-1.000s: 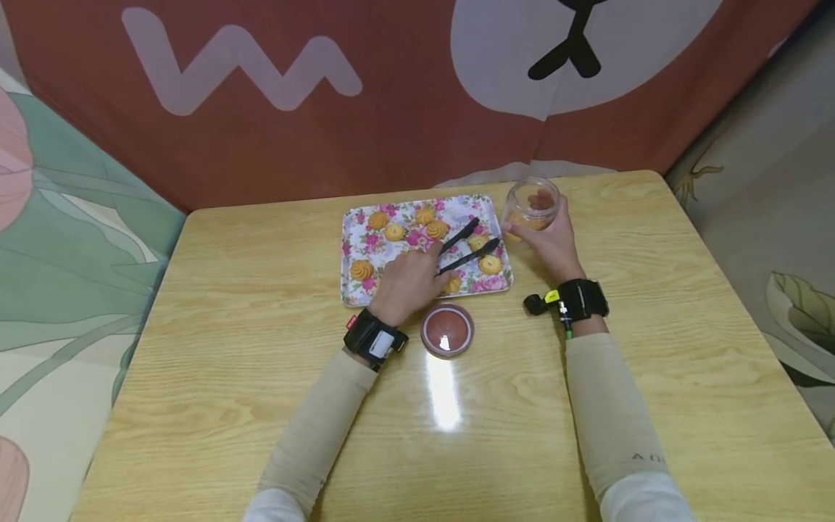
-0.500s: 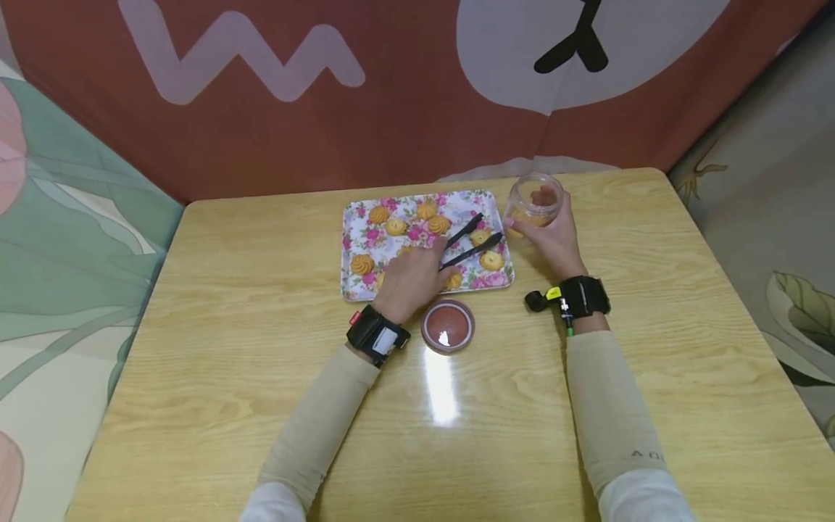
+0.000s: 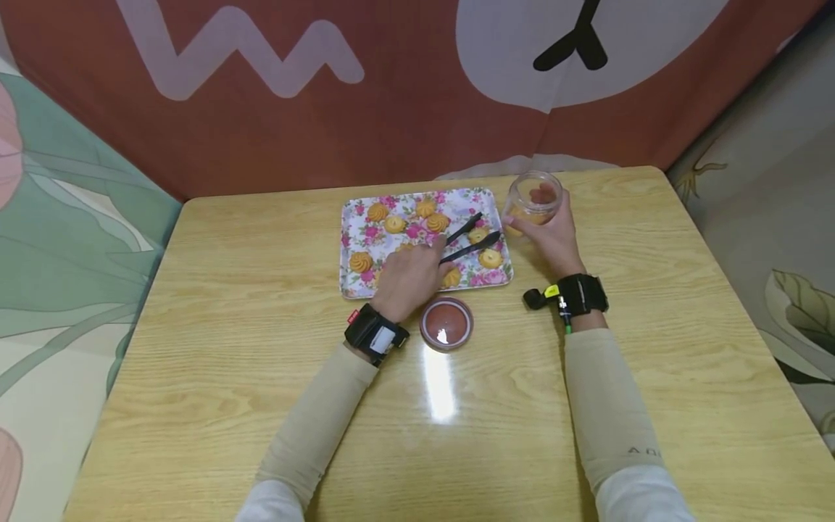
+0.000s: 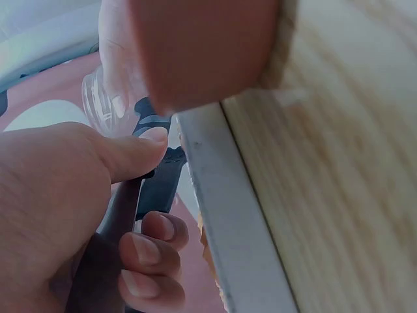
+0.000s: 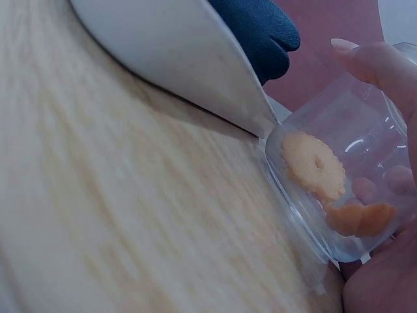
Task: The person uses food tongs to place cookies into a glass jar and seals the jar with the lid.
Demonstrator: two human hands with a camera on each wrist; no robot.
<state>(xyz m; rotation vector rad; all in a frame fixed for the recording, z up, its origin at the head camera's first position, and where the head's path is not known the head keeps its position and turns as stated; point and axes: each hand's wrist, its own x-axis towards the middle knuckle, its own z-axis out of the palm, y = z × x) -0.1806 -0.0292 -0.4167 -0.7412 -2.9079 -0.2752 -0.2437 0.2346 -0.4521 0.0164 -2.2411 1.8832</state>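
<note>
Looks part-done to me: at least 2 golden cookies (image 5: 303, 166) in the clear round jar (image 3: 519, 201) R hand (image 3: 553, 235) grips beside the white pink-floral oblong tray (image 3: 354, 290), several golden swirl cookies (image 3: 436, 222) left there, L hand (image 3: 407, 281) pinching black tongs (image 3: 472, 246) w/ tips apart, round brown lid (image 3: 446, 324) off.

**Hardly a letter legible**

Starts with a dark "A" on the right sleeve (image 3: 607, 395), then trails off (rest partly turned from view). Too small to read on red tag (image 3: 354, 316), white label (image 3: 382, 340) or yellow tag (image 3: 551, 291).
</note>
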